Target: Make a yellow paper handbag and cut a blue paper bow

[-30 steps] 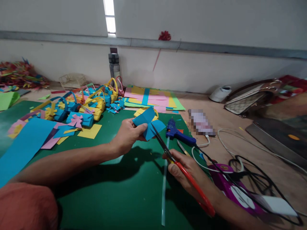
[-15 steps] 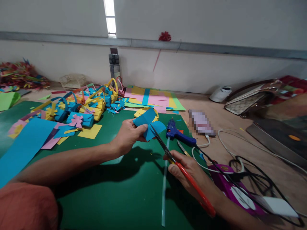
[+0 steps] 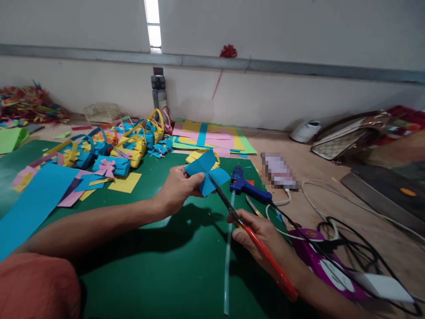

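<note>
Between thumb and fingers, my left hand (image 3: 182, 186) pinches a piece of blue paper (image 3: 203, 165) above a green board (image 3: 146, 266). The paper is partly cut into petal-like lobes. My right hand (image 3: 257, 230) is closed round the red handles of a pair of scissors (image 3: 265, 254). The blades point up and left, their tips at the blue paper's middle, between its lobes. Just right of the paper lies a blue hot glue gun (image 3: 247, 186), with a long clear glue stick (image 3: 227, 270) running toward me. Behind the paper, a yellow paper basket (image 3: 192, 156) is mostly hidden.
Several small paper baskets (image 3: 111, 166) stand at left, beside a long blue paper strip (image 3: 36, 204). Coloured sheets (image 3: 222, 139) lie behind. At right are a phone (image 3: 279, 170), cables, a purple power strip (image 3: 328, 261) and a cutter knife (image 3: 254, 206).
Almost nothing differs. Both hands, the blue paper and the scissors stay in nearly the same place, with the blade tips still at the paper.
</note>
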{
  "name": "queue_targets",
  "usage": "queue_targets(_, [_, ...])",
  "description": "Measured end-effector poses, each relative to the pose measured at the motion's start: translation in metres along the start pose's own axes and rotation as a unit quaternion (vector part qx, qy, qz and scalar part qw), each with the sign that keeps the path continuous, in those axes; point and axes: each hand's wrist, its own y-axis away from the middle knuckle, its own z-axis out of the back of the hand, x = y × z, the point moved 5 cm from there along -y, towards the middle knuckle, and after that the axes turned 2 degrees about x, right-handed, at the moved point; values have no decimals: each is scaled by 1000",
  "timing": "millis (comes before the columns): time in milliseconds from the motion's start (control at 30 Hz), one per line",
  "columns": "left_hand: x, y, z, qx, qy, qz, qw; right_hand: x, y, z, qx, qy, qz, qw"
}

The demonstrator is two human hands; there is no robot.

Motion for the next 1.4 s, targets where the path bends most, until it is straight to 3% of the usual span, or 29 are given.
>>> queue_targets(1133, [4, -1, 0, 21, 34, 8, 999, 2, 3, 2, 5, -8, -1, 1000])
queue_targets(1400, [-1, 2, 0, 28, 19, -16, 999, -6, 3, -3, 58, -86, 35, 994])
